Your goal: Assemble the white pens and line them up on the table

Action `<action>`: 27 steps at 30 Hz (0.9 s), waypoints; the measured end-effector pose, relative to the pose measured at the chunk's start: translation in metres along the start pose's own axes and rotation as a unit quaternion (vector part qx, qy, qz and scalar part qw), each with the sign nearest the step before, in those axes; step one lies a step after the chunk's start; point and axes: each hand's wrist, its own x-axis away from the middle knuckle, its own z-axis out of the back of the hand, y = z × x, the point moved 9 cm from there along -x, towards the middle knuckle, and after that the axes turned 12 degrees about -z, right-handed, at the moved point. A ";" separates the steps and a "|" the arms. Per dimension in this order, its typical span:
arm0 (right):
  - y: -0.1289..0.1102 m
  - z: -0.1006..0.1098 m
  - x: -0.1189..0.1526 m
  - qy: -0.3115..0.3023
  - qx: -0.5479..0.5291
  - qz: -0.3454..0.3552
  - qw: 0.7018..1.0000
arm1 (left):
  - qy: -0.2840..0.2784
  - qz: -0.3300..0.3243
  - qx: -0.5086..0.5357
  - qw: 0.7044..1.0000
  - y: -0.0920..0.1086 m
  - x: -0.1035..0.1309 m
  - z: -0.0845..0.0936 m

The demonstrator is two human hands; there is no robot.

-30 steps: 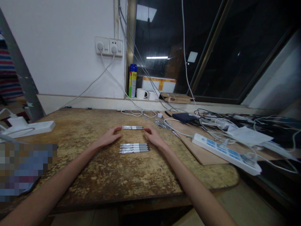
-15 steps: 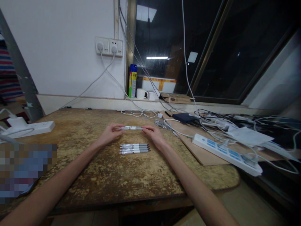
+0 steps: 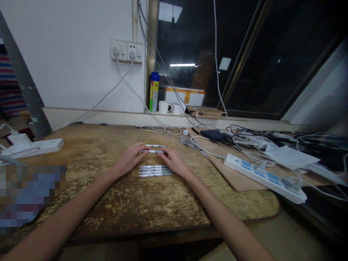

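Between both hands is a white and grey pen, lying crosswise. My left hand pinches its left end, and my right hand closes on its right end. Just behind it lies a second pen, roughly parallel, its left end partly covered by my left fingers. Nearer to me, several matching pens lie side by side in a neat row on the worn wooden table. My right hand covers a little of that row's right side.
A white power strip rests on a brown board at the right, beside tangled cables. Another power strip is at the left edge. On the sill stand a spray can and a white mug.
My hands have come closer together and slightly nearer to me, with a pen between them. Another pen now shows separately behind it. The row of pens has stayed put.
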 end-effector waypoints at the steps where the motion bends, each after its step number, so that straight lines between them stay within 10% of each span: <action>1: -0.003 0.000 0.001 -0.002 0.019 0.006 1.000 | -0.010 -0.006 -0.026 1.000 0.001 0.000 -0.001; 27: -0.024 0.004 0.009 0.095 0.163 0.105 0.976 | -0.072 0.120 0.043 0.989 0.000 0.003 -0.014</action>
